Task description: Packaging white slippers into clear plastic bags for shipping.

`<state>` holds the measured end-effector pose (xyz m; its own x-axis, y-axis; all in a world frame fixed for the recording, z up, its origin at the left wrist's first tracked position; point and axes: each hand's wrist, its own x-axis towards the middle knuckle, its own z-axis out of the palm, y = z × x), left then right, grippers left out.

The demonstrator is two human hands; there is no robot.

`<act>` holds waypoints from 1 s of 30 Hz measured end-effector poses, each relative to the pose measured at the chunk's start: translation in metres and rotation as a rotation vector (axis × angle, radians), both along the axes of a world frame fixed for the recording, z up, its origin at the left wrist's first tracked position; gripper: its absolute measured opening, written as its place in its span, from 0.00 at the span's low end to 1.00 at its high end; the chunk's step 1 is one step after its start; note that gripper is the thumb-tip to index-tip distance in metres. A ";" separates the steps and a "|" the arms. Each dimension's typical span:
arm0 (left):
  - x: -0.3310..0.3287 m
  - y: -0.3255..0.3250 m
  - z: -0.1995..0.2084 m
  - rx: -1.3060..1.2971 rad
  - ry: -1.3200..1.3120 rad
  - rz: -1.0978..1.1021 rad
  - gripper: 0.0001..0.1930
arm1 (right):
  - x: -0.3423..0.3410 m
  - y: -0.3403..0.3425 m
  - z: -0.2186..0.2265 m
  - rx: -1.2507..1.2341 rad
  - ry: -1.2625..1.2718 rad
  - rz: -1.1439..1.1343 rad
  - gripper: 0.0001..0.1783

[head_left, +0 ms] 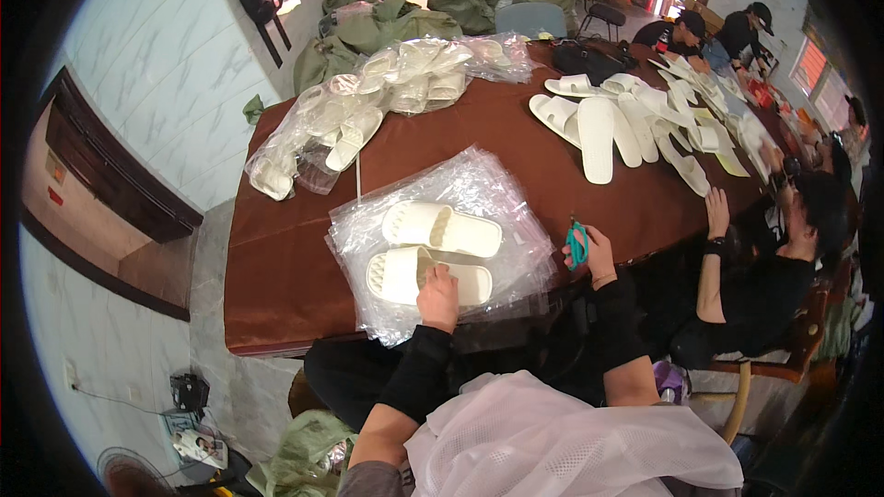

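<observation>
Two cream slide slippers lie side by side on a stack of clear plastic bags (525,212), toes to the left. The far slipper (474,235) is untouched. My left hand (439,297) has its fingers curled at the strap opening of the near slipper (391,276), thumb and fingertips drawn together on it. Its fingers partly cover that slipper's footbed. To the right of the bags, my right hand (597,256) is closed around small teal-handled snips (577,247), whose dark tip points away from me.
Bagged slippers (345,133) pile along the table's far left side. Loose slippers (597,138) spread over the far right. A co-worker's arm (714,267) rests at the brown-covered table (285,258) on my right. Green sacks (396,28) stand behind.
</observation>
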<state>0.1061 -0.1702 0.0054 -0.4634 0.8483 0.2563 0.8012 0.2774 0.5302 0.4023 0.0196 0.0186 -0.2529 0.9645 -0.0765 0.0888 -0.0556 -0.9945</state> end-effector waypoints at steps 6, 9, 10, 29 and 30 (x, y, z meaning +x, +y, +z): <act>0.002 -0.001 0.022 0.200 -0.516 0.012 0.07 | -0.044 -0.055 0.053 0.266 0.102 0.272 0.30; 0.004 -0.001 0.051 0.247 -0.873 0.032 0.08 | -0.071 -0.072 0.073 0.711 -0.527 0.305 0.34; 0.001 -0.001 0.057 0.263 -0.900 0.026 0.09 | -0.079 -0.073 0.071 0.833 -0.637 0.312 0.35; -0.033 -0.048 0.127 0.403 -1.147 -0.189 0.13 | -0.148 -0.055 0.062 0.978 -0.890 0.319 0.23; -0.038 -0.058 0.144 0.436 -1.188 -0.218 0.13 | -0.139 -0.044 0.061 0.957 -0.944 0.284 0.23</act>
<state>0.0682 -0.2282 0.1493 -0.4609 0.8856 0.0576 -0.2167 -0.1752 0.9604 0.2630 -0.0242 0.0797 -0.6723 0.6621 0.3311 0.6396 0.7447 -0.1905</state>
